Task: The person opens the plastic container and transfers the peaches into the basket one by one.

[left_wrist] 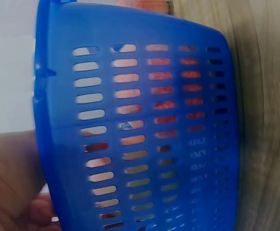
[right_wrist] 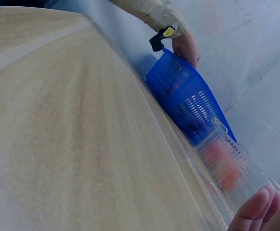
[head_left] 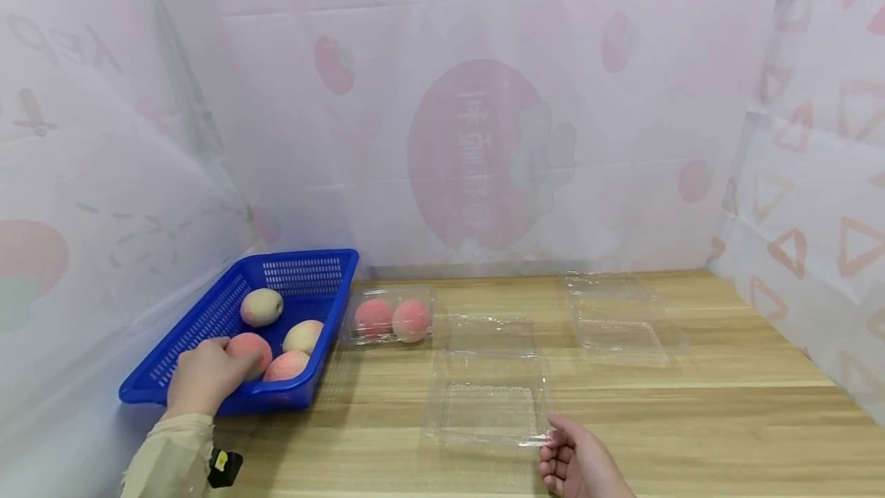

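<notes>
My left hand [head_left: 206, 376] reaches over the near rim of a blue plastic basket [head_left: 329, 336] and grips a pink peach [head_left: 252, 350]. Around it in the basket lie a pale peach [head_left: 262, 307], another yellowish one [head_left: 302, 336] and a pinkish one [head_left: 286, 365]. In the left wrist view the basket wall [left_wrist: 144, 29] hides most of the held fruit. At the near right corner of an open clear plastic box [head_left: 489, 375], my right hand [head_left: 582, 458] pinches the edge between thumb and curled fingers. The box has nothing in it.
Next to the basket stands a clear box [head_left: 389, 295] with two pink peaches inside. Another open clear box [head_left: 615, 313] lies at the back right of the wooden table [head_left: 733, 406]. Printed white sheets [head_left: 622, 137] enclose the back and sides.
</notes>
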Demonstrator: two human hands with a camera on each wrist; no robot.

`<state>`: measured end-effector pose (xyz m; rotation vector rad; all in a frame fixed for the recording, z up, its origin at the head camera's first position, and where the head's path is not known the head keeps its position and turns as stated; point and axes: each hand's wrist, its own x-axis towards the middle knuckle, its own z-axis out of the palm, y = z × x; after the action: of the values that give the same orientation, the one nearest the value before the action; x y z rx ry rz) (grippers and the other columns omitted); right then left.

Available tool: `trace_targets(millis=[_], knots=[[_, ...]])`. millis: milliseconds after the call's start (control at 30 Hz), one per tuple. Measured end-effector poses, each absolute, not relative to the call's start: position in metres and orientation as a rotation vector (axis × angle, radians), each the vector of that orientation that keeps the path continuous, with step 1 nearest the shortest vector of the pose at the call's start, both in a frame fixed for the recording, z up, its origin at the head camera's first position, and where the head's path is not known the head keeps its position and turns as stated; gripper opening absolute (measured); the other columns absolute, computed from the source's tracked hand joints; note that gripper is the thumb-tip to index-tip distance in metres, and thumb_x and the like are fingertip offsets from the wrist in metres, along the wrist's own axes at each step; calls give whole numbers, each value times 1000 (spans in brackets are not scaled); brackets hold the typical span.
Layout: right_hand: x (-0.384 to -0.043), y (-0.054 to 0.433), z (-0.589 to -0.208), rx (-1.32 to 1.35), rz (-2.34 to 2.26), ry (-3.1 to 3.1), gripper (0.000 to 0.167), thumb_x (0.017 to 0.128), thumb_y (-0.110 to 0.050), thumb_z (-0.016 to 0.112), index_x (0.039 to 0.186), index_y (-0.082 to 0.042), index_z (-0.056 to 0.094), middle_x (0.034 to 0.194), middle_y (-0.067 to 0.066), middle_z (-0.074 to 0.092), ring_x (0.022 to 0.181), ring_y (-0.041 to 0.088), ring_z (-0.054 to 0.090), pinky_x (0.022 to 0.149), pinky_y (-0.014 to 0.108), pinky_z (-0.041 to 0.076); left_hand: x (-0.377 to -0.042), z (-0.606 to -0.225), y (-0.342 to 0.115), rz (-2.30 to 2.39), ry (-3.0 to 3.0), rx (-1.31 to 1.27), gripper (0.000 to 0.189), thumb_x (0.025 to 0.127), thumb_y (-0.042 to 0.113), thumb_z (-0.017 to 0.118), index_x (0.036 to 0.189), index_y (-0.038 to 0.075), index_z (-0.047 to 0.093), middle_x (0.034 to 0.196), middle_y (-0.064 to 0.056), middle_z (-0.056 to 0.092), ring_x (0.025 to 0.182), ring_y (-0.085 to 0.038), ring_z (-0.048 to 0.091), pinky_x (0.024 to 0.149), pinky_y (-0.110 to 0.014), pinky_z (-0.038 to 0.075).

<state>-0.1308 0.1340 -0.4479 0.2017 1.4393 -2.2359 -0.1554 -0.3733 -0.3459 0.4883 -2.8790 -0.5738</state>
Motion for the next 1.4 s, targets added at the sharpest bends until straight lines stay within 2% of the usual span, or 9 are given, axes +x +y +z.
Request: trace_targets(millis=[33,133,267,433,500,567,933,1100,1400], knots=[[-131,134,-448,199,-2235,1438,32,101,-31,48,74,-14,51,71,-1,56,66,12,54,64,24,47,-156,-346,-374,-561,-2895,490,53,89,41,57,113,-7,64,103,-34,61,86,-43,58,62,-48,48],[-131,133,-449,185,-2232,1436,32,100,-31,49,73,-14,51,71,-1,56,65,13,54,64,23,46,-158,-347,-375,-550,-2958,513,32,87,31,52,90,2,65,83,-23,58,74,-35,54,52,-40,41],[-130,133,-449,181,-2225,1437,32,100,-31,49,73,-14,50,71,-1,56,65,13,55,64,23,46,-160,-350,-374,-569,-2988,514,27,89,31,48,76,9,56,71,-12,48,68,-29,49,50,-36,34],[-131,133,-450,190,-2223,1442,32,100,-32,49,73,-14,50,71,-1,56,65,13,55,64,23,46,-157,-356,-367,-549,-2874,472,42,94,30,49,105,-7,67,98,-32,62,83,-45,59,62,-51,50],[-131,133,-450,193,-2226,1445,32,100,-32,49,73,-14,51,71,-1,55,65,13,55,64,23,46,-154,-359,-359,-540,-2777,445,47,96,28,51,119,-12,61,114,-37,59,96,-53,58,72,-60,50],[-131,133,-450,201,-2231,1452,32,100,-30,49,73,-14,51,71,-1,55,66,13,54,64,24,45,-152,-360,-348,-536,-2671,413,46,97,25,53,122,-13,59,115,-36,59,100,-55,56,76,-64,47],[-132,135,-445,268,-2262,1504,21,98,-23,55,85,-8,57,77,1,56,69,14,56,64,24,48,-144,-346,-271,-612,-2137,111,23,88,6,66,107,-7,68,104,-29,65,98,-50,58,83,-64,44],[-132,136,-444,249,-2262,1514,19,98,-22,56,87,-6,57,77,1,56,69,14,56,64,24,48,-144,-350,-242,-629,-2040,-58,19,84,1,68,103,-4,70,104,-21,68,97,-42,61,85,-54,46],[-134,135,-443,247,-2263,1526,18,97,-22,57,89,-6,56,79,1,54,70,14,55,64,25,48,-141,-370,-183,-836,-2258,-105,19,87,4,71,106,1,70,99,-12,68,88,-24,64,72,-40,57]])
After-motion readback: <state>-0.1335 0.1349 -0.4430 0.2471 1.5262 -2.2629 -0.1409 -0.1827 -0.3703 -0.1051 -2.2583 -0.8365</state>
